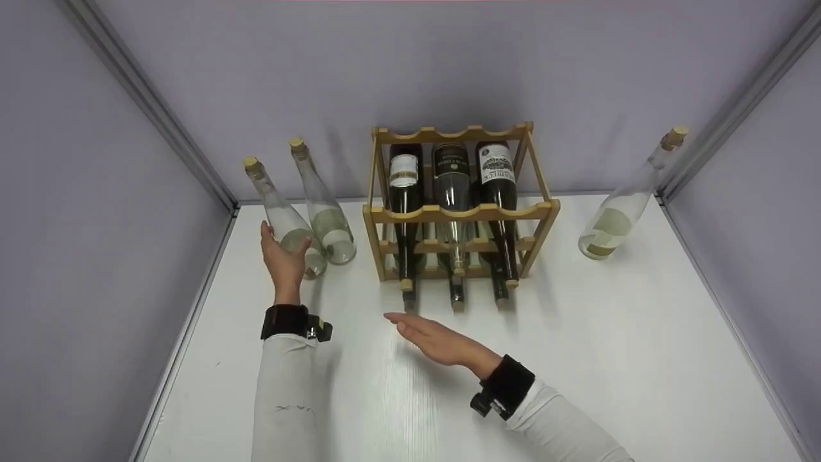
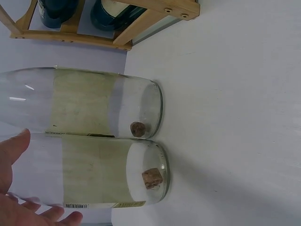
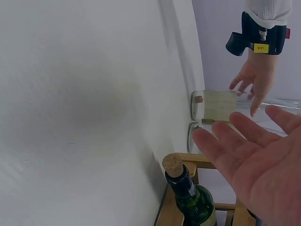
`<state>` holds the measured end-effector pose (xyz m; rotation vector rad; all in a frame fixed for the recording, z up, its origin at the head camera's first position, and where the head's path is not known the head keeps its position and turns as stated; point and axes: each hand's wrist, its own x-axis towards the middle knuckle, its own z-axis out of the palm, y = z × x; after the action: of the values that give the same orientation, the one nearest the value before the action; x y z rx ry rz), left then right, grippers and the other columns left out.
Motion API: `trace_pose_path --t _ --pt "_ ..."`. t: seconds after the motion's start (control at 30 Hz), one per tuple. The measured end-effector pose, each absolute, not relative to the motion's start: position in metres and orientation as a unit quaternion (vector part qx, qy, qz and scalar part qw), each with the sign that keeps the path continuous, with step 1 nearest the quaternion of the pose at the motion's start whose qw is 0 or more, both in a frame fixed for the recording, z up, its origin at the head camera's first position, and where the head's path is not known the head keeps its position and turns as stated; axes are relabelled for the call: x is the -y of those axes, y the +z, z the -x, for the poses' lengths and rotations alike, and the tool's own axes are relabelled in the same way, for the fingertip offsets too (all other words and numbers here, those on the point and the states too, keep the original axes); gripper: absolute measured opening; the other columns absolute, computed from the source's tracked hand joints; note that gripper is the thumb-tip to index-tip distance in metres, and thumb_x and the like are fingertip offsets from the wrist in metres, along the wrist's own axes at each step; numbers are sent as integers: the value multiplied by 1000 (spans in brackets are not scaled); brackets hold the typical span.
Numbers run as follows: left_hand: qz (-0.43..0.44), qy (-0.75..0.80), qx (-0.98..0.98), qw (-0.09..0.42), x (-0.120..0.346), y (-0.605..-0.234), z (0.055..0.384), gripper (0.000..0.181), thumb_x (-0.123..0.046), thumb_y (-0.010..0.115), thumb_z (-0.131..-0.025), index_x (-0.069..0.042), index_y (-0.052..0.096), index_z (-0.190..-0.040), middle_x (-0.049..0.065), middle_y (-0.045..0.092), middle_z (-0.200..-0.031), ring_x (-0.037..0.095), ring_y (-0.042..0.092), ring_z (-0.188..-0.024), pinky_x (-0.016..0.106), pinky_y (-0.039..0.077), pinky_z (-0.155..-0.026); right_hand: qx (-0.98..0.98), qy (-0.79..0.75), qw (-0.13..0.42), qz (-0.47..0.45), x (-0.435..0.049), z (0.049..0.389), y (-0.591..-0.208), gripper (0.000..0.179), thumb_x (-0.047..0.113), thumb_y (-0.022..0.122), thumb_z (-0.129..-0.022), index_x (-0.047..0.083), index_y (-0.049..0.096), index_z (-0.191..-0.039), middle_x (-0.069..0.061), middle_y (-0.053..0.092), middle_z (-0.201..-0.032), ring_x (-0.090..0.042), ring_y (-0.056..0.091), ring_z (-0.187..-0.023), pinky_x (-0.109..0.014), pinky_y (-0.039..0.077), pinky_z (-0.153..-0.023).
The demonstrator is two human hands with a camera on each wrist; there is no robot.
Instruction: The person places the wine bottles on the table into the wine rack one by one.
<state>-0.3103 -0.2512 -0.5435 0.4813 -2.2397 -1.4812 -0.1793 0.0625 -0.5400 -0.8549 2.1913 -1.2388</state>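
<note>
Two clear glass bottles with cork stoppers stand side by side at the left, the outer bottle [image 1: 272, 199] and the inner bottle [image 1: 328, 221]. My left hand [image 1: 284, 260] is at the outer one, thumb on one side and fingers spread along the other, not curled in. In the left wrist view both bottles carry pale green labels, and a brown lump [image 2: 152, 178] shows inside the nearer base. My right hand [image 1: 439, 340] hovers over the table in front of the rack, fingers straight and holding nothing; its palm [image 3: 268, 174] faces the left hand.
A wooden wine rack [image 1: 545, 212] stands against the back wall, bottles lying in two tiers with corked necks [image 1: 457, 301] jutting forward. Another clear corked bottle [image 1: 609, 231] stands at the right. Grey walls [image 1: 96, 224] enclose the white table [image 1: 609, 340] on the sides and back.
</note>
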Motion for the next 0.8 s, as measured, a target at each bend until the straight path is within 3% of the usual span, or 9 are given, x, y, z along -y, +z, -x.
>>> trace_pose_path --t 0.27,0.5,0.7,0.8 --pt "-168 -531 806 201 255 -541 310 83 -8 79 -84 -4 30 -150 22 38 -144 39 37 -134 45 33 -109 -795 -457 247 314 -60 180 -539 61 50 20 -107 13 32 -154 -8 36 -154 -20 28 -143 -40 22 -116" --pt "-162 -525 813 194 256 -541 307 86 -9 83 -78 -6 33 -148 23 37 -132 39 41 -126 47 39 -103 -786 -470 259 306 -56 181 -536 58 49 23 -107 17 28 -156 -8 38 -153 -17 31 -141 -39 23 -115" --pt "-156 -532 805 212 254 -546 302 76 -11 86 -72 -4 43 -134 23 36 -123 35 44 -115 46 43 -92 -776 -483 279 293 -53 183 -533 60 52 22 -106 19 27 -156 -9 37 -154 -16 31 -141 -39 24 -115" --pt "-148 -535 800 226 251 -548 299 74 -10 88 -70 -3 43 -129 23 40 -124 36 46 -116 46 43 -94 -764 -502 302 270 -52 185 -532 61 54 22 -105 20 28 -155 -11 38 -153 -20 33 -140 -43 30 -111"
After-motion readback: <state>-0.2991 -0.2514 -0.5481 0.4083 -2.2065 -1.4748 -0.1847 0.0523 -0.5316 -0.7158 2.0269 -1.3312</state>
